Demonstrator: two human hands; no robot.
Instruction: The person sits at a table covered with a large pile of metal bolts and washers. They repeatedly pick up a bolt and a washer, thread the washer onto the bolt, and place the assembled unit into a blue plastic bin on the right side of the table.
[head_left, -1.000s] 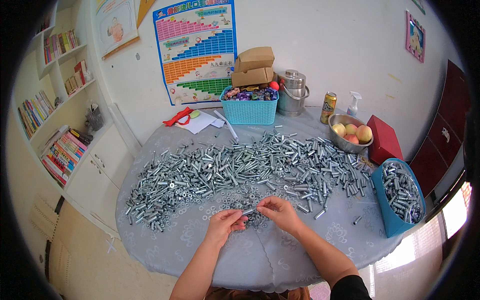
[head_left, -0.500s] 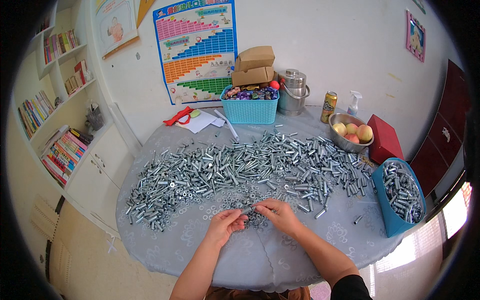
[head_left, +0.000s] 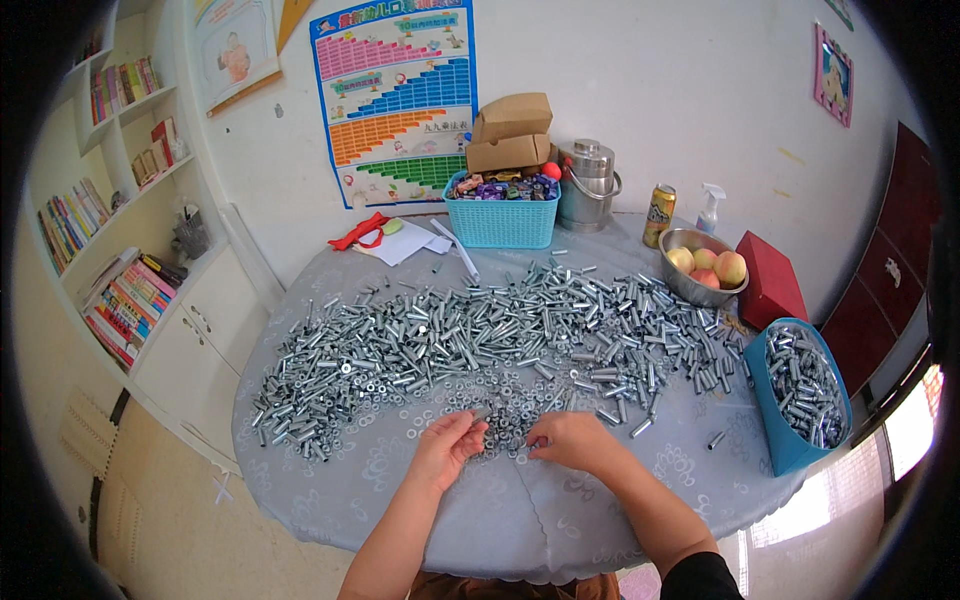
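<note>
A small pile of nuts and washers (head_left: 503, 432) lies near the front edge of the round table (head_left: 520, 510), between the two hands. The pieces are tiny silver-grey rings and hex shapes, heaped loosely, too small to tell apart one by one.

The left hand (head_left: 447, 447) rests at the left side of the pile, fingers curled narrow, thumb and forefinger pinching a short silver bolt (head_left: 481, 412) whose tip shows above the fingertips. The right hand (head_left: 568, 438) lies at the right side of the pile, palm down, fingers bent close together and touching the small pieces; whether it holds one cannot be told.

Behind the pile a wide band of bolts (head_left: 470, 340) spreads across the middle of the table, shiny metal, lying every which way on the grey patterned cloth. One loose bolt (head_left: 716, 439) lies apart on the right.

At the right edge a blue bin (head_left: 782, 440) tilts inward, filled with more bolts. Beyond it stands a red box (head_left: 771, 281), and just beside that a metal bowl (head_left: 685, 280) with peaches. At the back of the table are a drink can (head_left: 659, 215), a spray bottle (head_left: 709, 208), a steel pot (head_left: 588, 186), a turquoise basket (head_left: 500, 218) with cardboard boxes (head_left: 511, 132) behind it, and some papers (head_left: 405, 241). A colourful chart (head_left: 395, 95) hangs on the wall, and bookshelves (head_left: 110, 190) stand at the left.
</note>
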